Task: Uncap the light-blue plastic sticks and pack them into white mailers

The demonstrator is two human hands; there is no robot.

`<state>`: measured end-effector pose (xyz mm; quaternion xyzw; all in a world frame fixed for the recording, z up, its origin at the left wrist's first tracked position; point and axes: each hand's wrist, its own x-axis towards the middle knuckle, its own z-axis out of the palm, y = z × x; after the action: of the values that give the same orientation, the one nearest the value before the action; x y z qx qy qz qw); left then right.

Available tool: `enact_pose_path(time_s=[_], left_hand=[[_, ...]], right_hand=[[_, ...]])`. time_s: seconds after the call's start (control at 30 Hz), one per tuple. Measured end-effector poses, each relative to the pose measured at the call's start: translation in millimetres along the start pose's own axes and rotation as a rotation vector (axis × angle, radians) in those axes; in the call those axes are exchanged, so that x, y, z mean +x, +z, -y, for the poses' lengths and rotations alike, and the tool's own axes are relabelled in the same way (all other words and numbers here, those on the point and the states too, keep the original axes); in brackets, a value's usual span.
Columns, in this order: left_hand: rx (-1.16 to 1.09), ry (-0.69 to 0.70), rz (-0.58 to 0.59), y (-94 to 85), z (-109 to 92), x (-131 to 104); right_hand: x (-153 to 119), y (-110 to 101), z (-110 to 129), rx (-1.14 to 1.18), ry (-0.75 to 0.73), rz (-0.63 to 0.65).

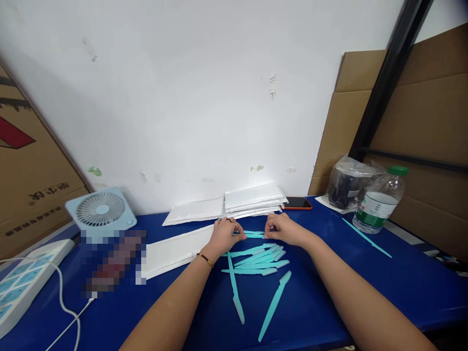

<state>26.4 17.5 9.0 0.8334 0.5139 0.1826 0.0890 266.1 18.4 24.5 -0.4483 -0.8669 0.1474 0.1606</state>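
Between my two hands lie turquoise eyebrow razors (254, 235), stretched sideways just above the pile; whether there are two or more I cannot tell. My left hand (224, 236) pinches their left end, and my right hand (283, 228) pinches the right end. Below my fingers, several more eyebrow razors (261, 258) lie in a loose heap on the blue table. One razor (234, 287) slants down from under my left hand, and another razor (274, 307) lies apart, closer to me. A white padded envelope (175, 251) rests beside my left wrist.
White envelopes (252, 199) are stacked against the wall, with a phone (298, 203) beside them. At right are a lone razor (365, 237), a water bottle (378, 202) and a bagged dark container (345, 185). A fan (100, 209) and power strip (31, 278) with cables stand left.
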Motion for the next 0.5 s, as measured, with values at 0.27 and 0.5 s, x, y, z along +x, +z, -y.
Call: enact_pose_path(time_s=[0.27, 0.5], left_hand=[[0.015, -0.055, -0.037, -6.3, 2, -6], [-0.002, 0.077, 0.188, -9.0, -10, -13]], right_hand=[[-4, -10, -15, -0.005, 0.050, -0.024], [-5, 3, 5, 0.008, -0.010, 0.145]])
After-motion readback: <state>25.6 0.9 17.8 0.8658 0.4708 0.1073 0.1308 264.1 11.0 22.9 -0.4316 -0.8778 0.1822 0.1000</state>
